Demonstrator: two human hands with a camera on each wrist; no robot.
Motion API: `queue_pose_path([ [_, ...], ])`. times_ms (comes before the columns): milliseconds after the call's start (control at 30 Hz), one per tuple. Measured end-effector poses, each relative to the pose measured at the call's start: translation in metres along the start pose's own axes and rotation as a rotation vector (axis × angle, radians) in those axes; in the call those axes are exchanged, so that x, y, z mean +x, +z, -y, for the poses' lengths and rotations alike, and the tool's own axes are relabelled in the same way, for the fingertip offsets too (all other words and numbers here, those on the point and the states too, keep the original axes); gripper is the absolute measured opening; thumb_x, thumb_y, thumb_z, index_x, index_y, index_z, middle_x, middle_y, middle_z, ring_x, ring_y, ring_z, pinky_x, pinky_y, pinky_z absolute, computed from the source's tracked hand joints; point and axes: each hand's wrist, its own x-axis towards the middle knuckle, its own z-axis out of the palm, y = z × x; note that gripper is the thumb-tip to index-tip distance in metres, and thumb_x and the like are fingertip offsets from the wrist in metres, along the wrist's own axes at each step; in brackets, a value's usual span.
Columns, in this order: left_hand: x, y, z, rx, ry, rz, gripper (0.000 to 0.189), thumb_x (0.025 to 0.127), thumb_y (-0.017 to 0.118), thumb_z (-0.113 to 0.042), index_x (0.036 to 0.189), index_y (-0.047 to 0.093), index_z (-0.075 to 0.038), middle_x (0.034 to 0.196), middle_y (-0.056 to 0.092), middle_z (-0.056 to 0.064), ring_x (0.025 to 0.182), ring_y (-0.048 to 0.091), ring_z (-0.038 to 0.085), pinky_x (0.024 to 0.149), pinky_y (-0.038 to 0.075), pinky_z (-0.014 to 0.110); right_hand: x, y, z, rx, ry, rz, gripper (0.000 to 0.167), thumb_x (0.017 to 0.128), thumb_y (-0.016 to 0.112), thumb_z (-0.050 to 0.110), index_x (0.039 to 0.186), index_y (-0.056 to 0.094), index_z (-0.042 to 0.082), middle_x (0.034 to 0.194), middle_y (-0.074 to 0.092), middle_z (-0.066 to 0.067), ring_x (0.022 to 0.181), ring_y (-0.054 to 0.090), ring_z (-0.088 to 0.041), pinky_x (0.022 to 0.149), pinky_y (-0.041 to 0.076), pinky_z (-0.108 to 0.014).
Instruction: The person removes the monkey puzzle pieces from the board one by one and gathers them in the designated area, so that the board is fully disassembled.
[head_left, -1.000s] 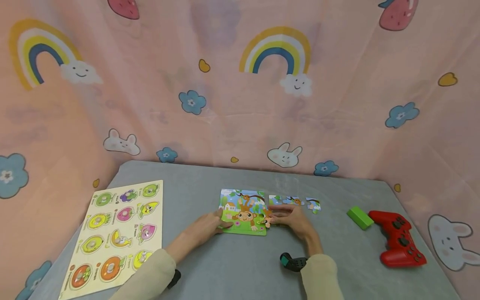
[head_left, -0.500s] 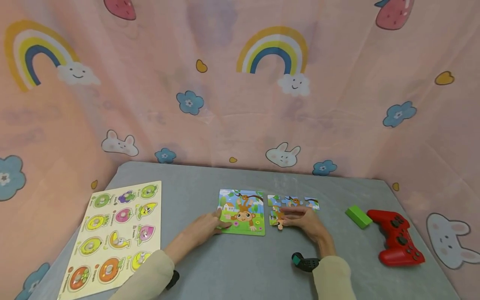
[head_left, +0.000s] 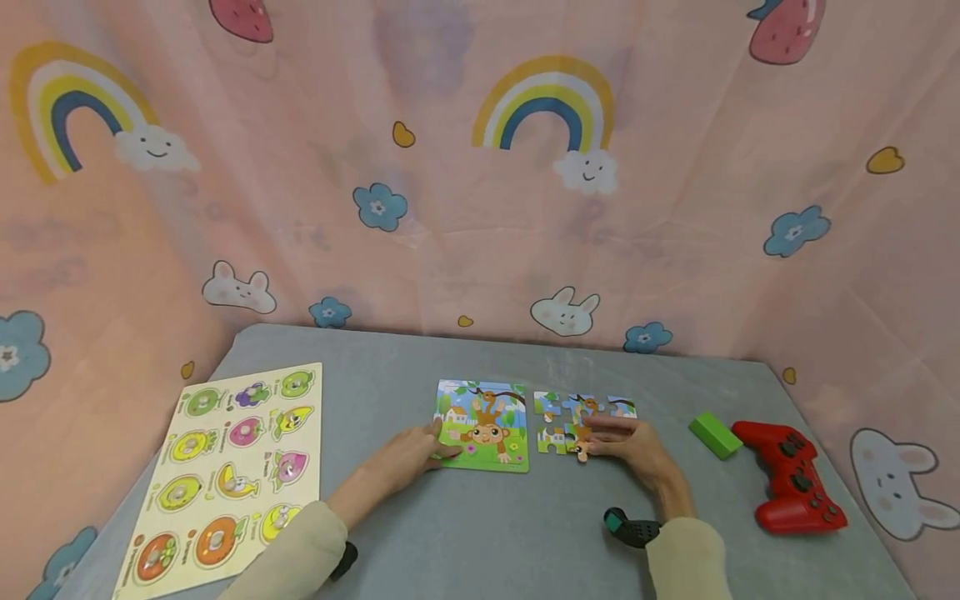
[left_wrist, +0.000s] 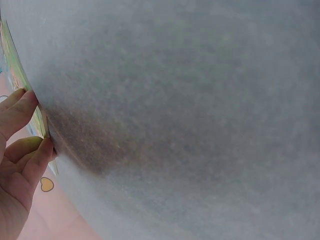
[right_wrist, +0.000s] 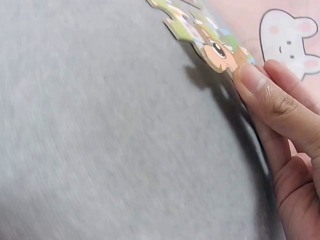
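Note:
A square monkey jigsaw board lies mid-table. My left hand grips its lower left corner; in the left wrist view, thumb and fingers close on the thin edge. My right hand pinches a puzzle piece between thumb and fingers. The right wrist view shows a monkey's eye on this piece, with a shadow under it on the cloth. Left of it lies a piece with a house. Other pieces form a row behind, partly hidden by my right hand.
A cream fruit puzzle board with several knobbed fruit pieces lies at the left. At the right are a green block and a red game controller. A pink printed curtain hangs behind the grey table.
My right hand has moved right with the monkey piece, away from the board's right edge. The house piece and the pieces behind now show more. My left hand stays at the board's corner.

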Motion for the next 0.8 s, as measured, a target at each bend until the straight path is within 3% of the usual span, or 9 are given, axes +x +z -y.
queue_pose_path([
  [233,0.001,0.001,0.001,-0.035,-0.023,0.016,0.033,0.086,0.069,-0.013,0.12,0.069,-0.014,0.134,0.043,0.038,0.114,0.055,0.044,0.088,0.05,0.045,-0.005,-0.011,0.001,-0.053,0.022,-0.041,0.054,0.077,0.076,-0.004,0.124,0.054,-0.016,0.118,0.065,-0.019,0.092,0.068,-0.009,0.079,0.055,-0.029],
  [467,0.0,0.001,0.002,-0.037,-0.033,0.017,0.033,0.086,0.07,-0.013,0.119,0.069,-0.014,0.134,0.044,0.037,0.114,0.056,0.042,0.086,0.051,0.045,-0.003,-0.014,0.007,-0.191,-0.011,-0.038,0.049,0.075,0.079,0.001,0.119,0.061,-0.013,0.12,0.061,-0.027,0.094,0.067,-0.005,0.081,0.054,-0.026],
  [800,0.001,0.001,0.001,-0.043,-0.056,0.036,0.034,0.087,0.069,-0.013,0.121,0.068,-0.016,0.136,0.043,0.035,0.12,0.052,0.042,0.088,0.05,0.044,-0.004,-0.012,0.013,-0.304,-0.034,-0.018,0.046,0.076,0.08,0.006,0.117,0.064,-0.009,0.117,0.063,-0.025,0.093,0.067,-0.016,0.075,0.053,-0.022],
])
